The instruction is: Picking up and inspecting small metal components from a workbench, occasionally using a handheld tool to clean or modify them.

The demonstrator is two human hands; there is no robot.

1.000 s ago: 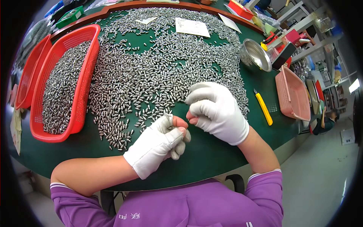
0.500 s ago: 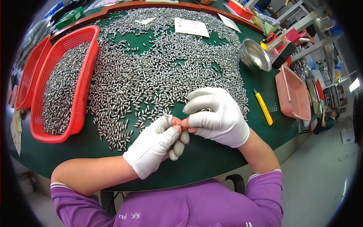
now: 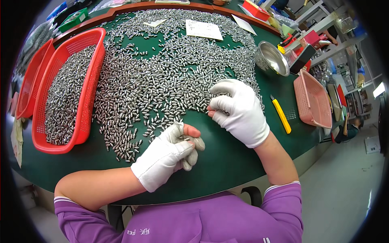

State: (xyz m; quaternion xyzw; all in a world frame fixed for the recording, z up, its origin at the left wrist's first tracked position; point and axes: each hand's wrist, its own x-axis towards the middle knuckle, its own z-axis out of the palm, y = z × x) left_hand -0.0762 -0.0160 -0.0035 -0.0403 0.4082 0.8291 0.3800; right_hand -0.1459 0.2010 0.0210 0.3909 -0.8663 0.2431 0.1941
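Note:
Small silvery metal parts (image 3: 170, 77), short and ridged, lie in a wide spread over the green table. My left hand (image 3: 168, 156), in a white glove with bare fingertips at the thumb and forefinger, is curled closed just off the near edge of the spread. What lies inside its fingers is too small and hidden to name. My right hand (image 3: 241, 113), gloved the same way, is at the right near edge of the metal parts, apart from the left. Its fingers are bent inward with thumb and forefinger close together; the palm is hidden.
At left, a red perforated basket (image 3: 87, 121) holds a heap of the same parts, beside another red basket (image 3: 26, 97). On the right are a yellow utility knife (image 3: 281, 116), a steel bowl (image 3: 277, 60) and a pink basket (image 3: 310, 101). Paper sheets (image 3: 204, 29) lie on the far parts.
My right hand has parted from the left fingertips and moved right and away from me, to the edge of the metal parts. My left hand has stayed almost in place.

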